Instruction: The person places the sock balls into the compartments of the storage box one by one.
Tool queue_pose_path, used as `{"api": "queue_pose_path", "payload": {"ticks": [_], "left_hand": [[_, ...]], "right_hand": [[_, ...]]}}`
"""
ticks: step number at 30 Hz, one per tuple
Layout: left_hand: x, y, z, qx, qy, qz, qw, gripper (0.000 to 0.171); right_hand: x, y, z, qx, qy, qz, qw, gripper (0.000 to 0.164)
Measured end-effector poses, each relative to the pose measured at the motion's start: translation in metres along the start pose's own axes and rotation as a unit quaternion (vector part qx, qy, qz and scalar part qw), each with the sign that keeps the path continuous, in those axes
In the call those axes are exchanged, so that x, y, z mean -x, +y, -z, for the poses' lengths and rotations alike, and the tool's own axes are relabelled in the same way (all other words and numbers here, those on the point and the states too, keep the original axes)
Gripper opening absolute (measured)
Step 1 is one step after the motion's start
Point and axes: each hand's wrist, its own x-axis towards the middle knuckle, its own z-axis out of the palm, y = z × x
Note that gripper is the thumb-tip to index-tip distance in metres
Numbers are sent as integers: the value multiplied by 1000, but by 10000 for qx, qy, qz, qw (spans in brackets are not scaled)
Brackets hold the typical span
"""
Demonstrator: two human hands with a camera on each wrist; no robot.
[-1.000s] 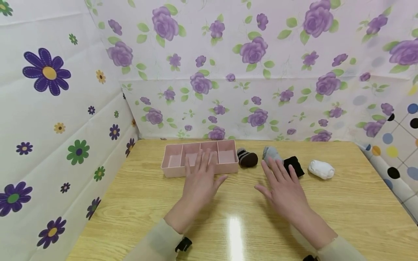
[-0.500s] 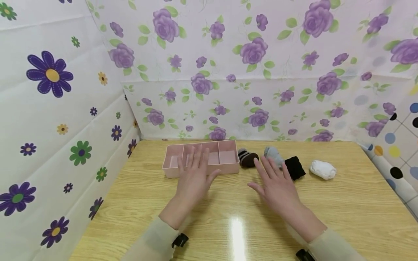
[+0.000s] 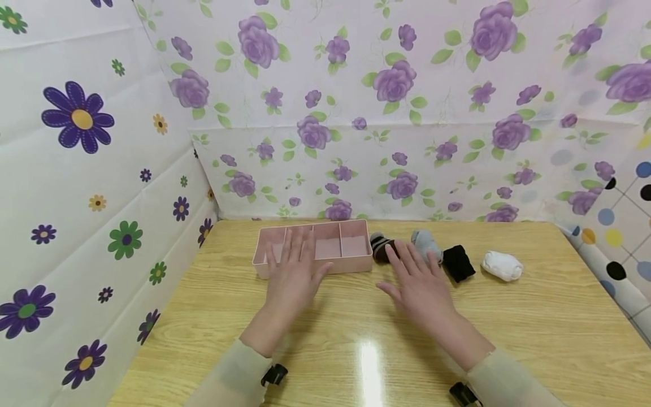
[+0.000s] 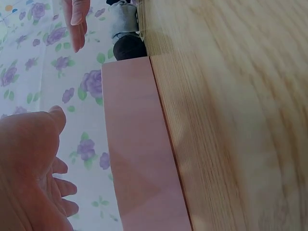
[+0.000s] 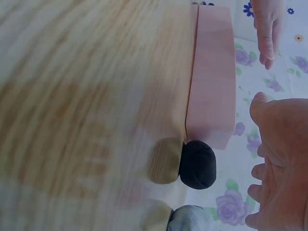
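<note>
My left hand [image 3: 290, 280] hovers with spread, straight fingers over the front of a pink divided box [image 3: 351, 263], hiding part of its left compartments. The compartments that show hold nothing. My right hand [image 3: 422, 285], fingers also spread, is held above the table just in front of a dark striped rolled sock [image 3: 380, 249] and a grey-blue rolled sock [image 3: 426, 246]. Its fingertips cover part of the striped one in the head view. To the right lie a black folded bundle [image 3: 459, 263], probably a sock, and a white rolled bundle [image 3: 502, 265]. Neither hand holds anything.
The wooden table [image 3: 351, 316] reaches back to a flowered cloth wall [image 3: 325, 158]. Another flowered cloth [image 3: 91, 243] borders the left side, and a dotted one [image 3: 610, 243] the right. A black strap piece [image 3: 274, 374] sits at the left wrist.
Both hands have drifted left and slightly nearer to me, fingers still spread. The box and the rolled bundles stay in place on the table.
</note>
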Motion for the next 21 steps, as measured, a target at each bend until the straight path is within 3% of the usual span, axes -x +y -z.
{"api": "queue_pose_path", "payload": {"ticks": [21], "left_hand": [[-5,-46,3,315,31,569,9979,85]], "right_hand": [[-31,-25,-12,229,-12,307,9993,85]]}}
